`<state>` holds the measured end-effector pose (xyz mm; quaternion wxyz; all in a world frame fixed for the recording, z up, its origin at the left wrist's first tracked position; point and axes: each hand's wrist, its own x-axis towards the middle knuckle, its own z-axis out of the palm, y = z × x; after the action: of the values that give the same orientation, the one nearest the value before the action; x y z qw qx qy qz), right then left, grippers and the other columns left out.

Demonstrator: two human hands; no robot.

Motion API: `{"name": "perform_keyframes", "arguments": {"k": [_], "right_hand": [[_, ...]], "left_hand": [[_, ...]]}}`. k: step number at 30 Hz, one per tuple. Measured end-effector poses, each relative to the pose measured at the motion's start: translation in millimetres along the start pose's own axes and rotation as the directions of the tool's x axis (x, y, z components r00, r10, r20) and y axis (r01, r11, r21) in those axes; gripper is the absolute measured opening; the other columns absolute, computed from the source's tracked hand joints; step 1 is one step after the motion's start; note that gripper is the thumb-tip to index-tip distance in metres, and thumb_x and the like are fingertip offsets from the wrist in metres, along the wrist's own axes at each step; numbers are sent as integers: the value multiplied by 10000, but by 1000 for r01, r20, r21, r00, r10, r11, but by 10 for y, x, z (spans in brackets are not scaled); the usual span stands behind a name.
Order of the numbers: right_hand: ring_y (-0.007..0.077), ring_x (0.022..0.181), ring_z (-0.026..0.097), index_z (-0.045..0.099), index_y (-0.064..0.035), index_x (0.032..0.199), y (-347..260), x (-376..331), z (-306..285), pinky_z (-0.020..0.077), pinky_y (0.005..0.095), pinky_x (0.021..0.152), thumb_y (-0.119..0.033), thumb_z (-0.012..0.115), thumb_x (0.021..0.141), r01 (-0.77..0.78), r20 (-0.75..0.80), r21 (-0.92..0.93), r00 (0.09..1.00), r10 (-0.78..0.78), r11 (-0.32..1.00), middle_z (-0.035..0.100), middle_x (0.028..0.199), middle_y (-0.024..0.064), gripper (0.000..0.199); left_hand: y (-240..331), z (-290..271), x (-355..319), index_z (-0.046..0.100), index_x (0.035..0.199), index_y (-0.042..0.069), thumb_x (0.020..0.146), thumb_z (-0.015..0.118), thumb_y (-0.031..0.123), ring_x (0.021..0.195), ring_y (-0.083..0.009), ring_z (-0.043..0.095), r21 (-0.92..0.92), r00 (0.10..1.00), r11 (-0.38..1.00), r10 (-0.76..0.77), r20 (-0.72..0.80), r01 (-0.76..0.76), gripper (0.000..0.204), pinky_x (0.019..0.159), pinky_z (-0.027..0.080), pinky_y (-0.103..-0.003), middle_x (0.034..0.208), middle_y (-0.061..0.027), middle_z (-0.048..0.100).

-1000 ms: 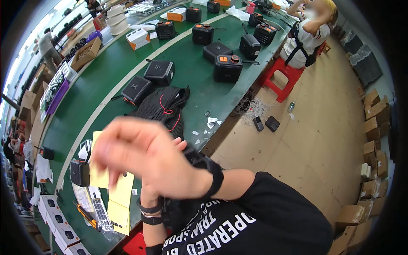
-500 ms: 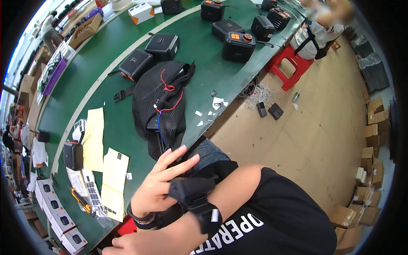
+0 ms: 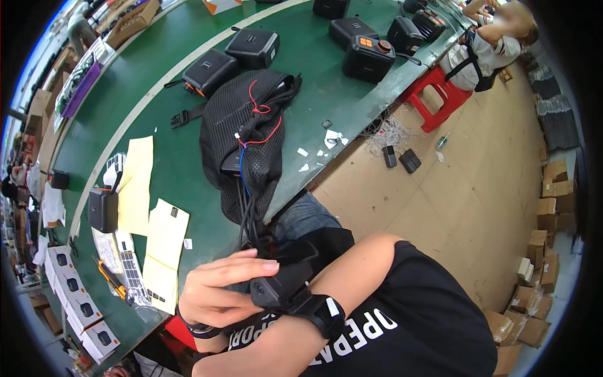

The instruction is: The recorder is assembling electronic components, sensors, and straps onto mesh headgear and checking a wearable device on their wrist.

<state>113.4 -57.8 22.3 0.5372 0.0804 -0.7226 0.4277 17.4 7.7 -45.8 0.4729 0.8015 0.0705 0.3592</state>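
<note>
Counts one black mesh bag (image 3: 235,113), two black cases (image 3: 252,48) beside the bag, one black wrist-worn camera (image 3: 276,288), four picture-printed white cartons (image 3: 73,286), one orange-and-black utility knife (image 3: 112,278), two small black boxes (image 3: 410,161) on the floor (image 3: 377,201).

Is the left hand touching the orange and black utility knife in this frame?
Apart. The head view shows the left hand well to the right of the utility knife, with part of a yellow sheet visible between them.

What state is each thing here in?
Left hand: touching wrist camera
Right hand: partly out of view
Wrist camera: strapped on
Mesh bag: cables emerging
Yellow sheets: laid out
Orange cutter: lying, blade unclear
Black device with orange buttons: upright
Red stool: occupied
</note>
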Motion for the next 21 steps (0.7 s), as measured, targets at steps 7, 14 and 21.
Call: {"name": "perform_keyframes", "arguments": {"k": [7,14,21], "right_hand": [[174,588,614,593,-15,841,-50,122,-117,465,257,521,-63,594,853,-81,-232,502,946,225,861,630,767,79,49],[84,471,497,510,3,853,21,260,-441,387,215,398,-162,519,894,-23,171,978,664,728,-209,515,645,41,170],[214,728,559,562,12,799,409,173,-695,443,224,497,-75,610,667,-171,-422,-723,876,-233,669,561,844,112,165]], "left_hand": [[-23,210,-18,656,697,-59,517,704,-42,942,-331,645,-30,970,973,-230,-83,228,186,858,497,-391,1078,-223,614],[-252,375,-219,663,778,-75,510,672,-47,1014,-338,616,-178,948,942,-304,-89,285,270,945,432,-396,1098,-230,605],[-2,524,-344,647,825,-21,633,690,8,896,-255,646,14,881,898,-428,-203,439,200,879,452,-334,956,-154,658]]}}
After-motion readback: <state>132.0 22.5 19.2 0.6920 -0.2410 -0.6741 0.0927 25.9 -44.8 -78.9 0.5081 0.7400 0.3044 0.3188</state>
